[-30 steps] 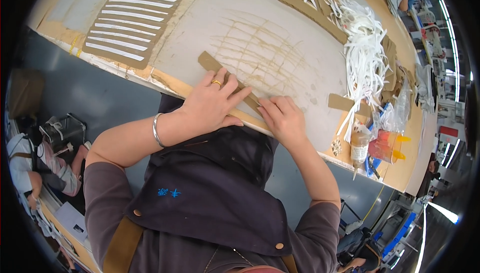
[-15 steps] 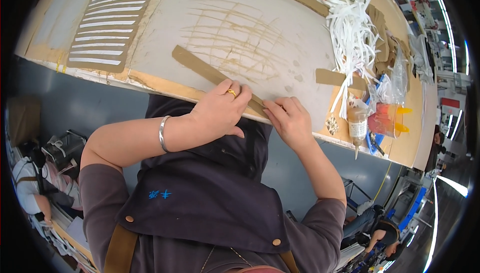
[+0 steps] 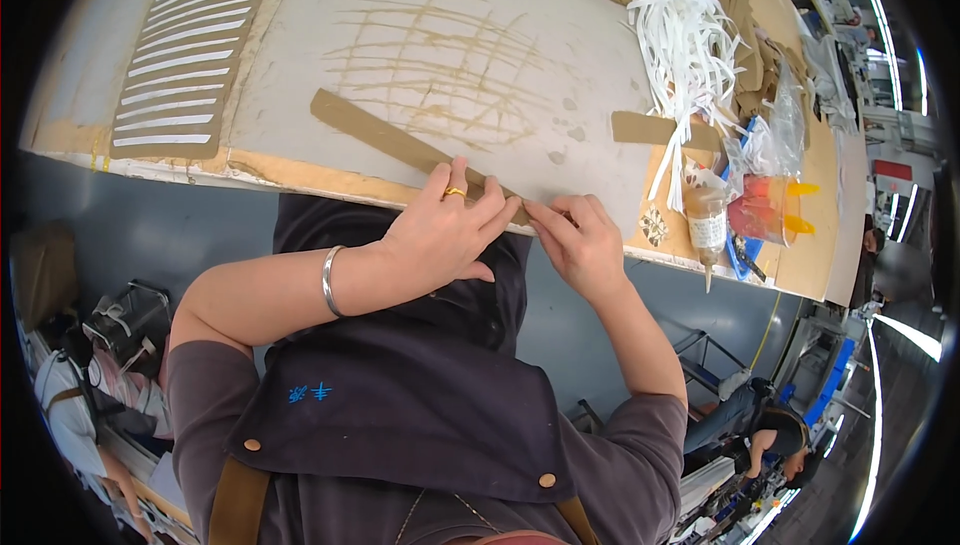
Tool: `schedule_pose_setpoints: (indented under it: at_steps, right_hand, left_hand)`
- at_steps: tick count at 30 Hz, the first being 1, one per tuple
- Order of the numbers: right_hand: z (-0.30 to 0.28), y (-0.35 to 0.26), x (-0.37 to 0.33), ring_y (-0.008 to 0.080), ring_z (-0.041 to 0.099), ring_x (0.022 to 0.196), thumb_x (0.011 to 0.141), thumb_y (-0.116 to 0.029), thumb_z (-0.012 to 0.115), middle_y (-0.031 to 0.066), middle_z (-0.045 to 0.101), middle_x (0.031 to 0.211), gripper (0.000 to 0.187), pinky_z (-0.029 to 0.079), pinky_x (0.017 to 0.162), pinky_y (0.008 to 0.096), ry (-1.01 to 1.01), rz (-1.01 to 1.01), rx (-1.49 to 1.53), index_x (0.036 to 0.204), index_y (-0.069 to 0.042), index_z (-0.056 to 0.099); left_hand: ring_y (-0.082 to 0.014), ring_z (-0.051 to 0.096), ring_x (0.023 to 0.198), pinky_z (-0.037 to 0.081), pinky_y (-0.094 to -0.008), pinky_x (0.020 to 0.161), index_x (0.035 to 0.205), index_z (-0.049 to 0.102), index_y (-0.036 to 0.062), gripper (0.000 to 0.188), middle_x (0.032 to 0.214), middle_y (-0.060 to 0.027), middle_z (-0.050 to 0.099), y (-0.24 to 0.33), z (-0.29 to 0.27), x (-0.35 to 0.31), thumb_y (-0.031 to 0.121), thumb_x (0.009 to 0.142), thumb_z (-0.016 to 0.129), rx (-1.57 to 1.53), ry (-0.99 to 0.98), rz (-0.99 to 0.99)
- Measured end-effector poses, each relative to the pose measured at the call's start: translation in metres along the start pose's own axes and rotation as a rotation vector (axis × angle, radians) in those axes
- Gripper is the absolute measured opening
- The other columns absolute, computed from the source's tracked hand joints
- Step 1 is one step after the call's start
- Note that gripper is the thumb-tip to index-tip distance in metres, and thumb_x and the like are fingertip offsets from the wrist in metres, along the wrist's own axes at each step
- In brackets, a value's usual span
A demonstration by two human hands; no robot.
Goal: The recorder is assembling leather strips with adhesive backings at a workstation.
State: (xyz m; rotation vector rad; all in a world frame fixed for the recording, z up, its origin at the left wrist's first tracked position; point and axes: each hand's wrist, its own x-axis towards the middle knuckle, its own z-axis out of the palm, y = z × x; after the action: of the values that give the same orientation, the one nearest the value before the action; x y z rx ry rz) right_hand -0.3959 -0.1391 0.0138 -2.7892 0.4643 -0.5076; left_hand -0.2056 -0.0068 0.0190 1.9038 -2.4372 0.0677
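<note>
A long brown strip, of fabric or leather (image 3: 375, 137), lies slanted on the grey board (image 3: 290, 75) near the table's front edge. My left hand (image 3: 435, 225), with a yellow ring and a silver bangle, rests its spread fingertips on the strip's right part. At the strip's right end my right hand (image 3: 580, 243) is closed, thumb and forefinger pinched at the strip's tip. The fingers partly hide this end of the strip.
White ribbons (image 3: 690, 45) are heaped at the right beside a short brown piece (image 3: 645, 129). Near the right front edge are a nozzle bottle (image 3: 707, 225) and a clear cup (image 3: 765, 210) with orange-handled tools. A brown panel with white strips (image 3: 180, 65) lies left.
The whole view has shifted, so the table appears farther left. My left fingers have spread apart on the strip. My right hand stays pinched at its end.
</note>
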Motion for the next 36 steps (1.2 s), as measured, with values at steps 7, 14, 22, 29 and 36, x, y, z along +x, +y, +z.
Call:
schedule_pose_setpoints:
  at_steps: [7, 14, 22, 29, 36]
  right_hand:
    - [0.001, 0.002, 0.000, 0.0213, 0.056, 0.073, 0.075, -0.005, 0.075, 0.0036, 0.058, 0.089, 0.038, 0.050, 0.063, 0.0334, 0.035, 0.053, 0.043, 0.112, -0.012, 0.071]
    - [0.001, 0.000, 0.001, 0.0203, 0.056, 0.073, 0.075, -0.005, 0.075, 0.0030, 0.058, 0.090, 0.036, 0.049, 0.063, 0.0323, 0.021, 0.046, -0.003, 0.110, -0.013, 0.073]
    - [-0.005, -0.003, -0.006, 0.0198, 0.055, 0.076, 0.074, -0.007, 0.075, 0.0018, 0.057, 0.090, 0.038, 0.049, 0.062, 0.0312, -0.067, 0.034, -0.094, 0.110, -0.018, 0.073]
    - [-0.004, -0.019, 0.004, 0.0213, 0.054, 0.080, 0.075, -0.015, 0.077, 0.0019, 0.055, 0.091, 0.046, 0.048, 0.069, 0.0331, -0.081, 0.086, -0.106, 0.120, -0.023, 0.069]
    - [0.002, -0.017, -0.007, 0.0221, 0.055, 0.080, 0.073, -0.014, 0.079, 0.0017, 0.057, 0.091, 0.036, 0.049, 0.068, 0.0337, 0.018, 0.144, -0.104, 0.107, -0.018, 0.072]
  left_hand:
    - [-0.0418, 0.058, 0.116, 0.041, -0.0465, 0.101, 0.140, 0.053, 0.0152, 0.090, 0.129, -0.0103, 0.056, 0.002, 0.005, 0.000, 0.068, 0.070, 0.070, -0.025, 0.049, -0.009]
    - [-0.0429, 0.059, 0.114, 0.041, -0.0463, 0.101, 0.139, 0.054, 0.0159, 0.088, 0.129, -0.0099, 0.057, 0.001, 0.010, -0.002, 0.067, 0.069, 0.071, -0.059, 0.104, -0.040]
    - [-0.0423, 0.059, 0.115, 0.040, -0.0459, 0.103, 0.138, 0.055, 0.0161, 0.088, 0.130, -0.0103, 0.056, 0.006, 0.012, -0.007, 0.064, 0.067, 0.074, -0.058, 0.113, -0.059]
    - [-0.0339, 0.053, 0.125, 0.037, -0.0468, 0.106, 0.137, 0.054, 0.0103, 0.082, 0.133, -0.0085, 0.055, -0.003, 0.012, -0.014, 0.057, 0.072, 0.074, -0.158, 0.107, -0.127]
    - [-0.0294, 0.048, 0.131, 0.034, -0.0471, 0.108, 0.138, 0.052, 0.0083, 0.069, 0.137, -0.0091, 0.055, -0.087, 0.004, -0.061, 0.039, 0.080, 0.073, -0.153, 0.190, -0.453]
